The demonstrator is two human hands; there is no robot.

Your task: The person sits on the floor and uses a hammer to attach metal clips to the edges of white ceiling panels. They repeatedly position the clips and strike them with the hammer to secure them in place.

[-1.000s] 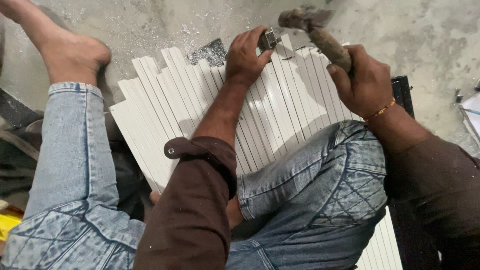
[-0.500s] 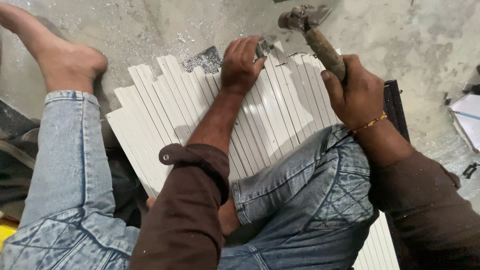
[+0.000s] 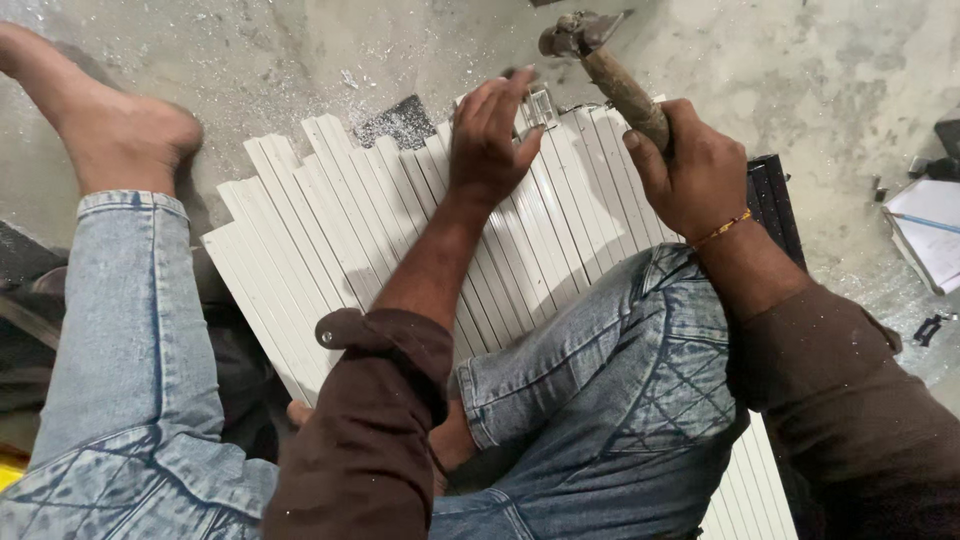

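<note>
Brown sleeves (image 3: pixel 370 440), blue jeans (image 3: pixel 120 330), gold bracelet (image 3: pixel 723 229).

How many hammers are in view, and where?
1. The hammer is gripped by its handle in the right hand, its head raised above the far ends of the white strips, beside the left hand. Others may lie out of view.

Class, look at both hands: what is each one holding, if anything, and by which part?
The right hand grips a hammer by its wooden handle, near the lower end. The left hand holds nothing; it rests flat on the white strips.
</note>
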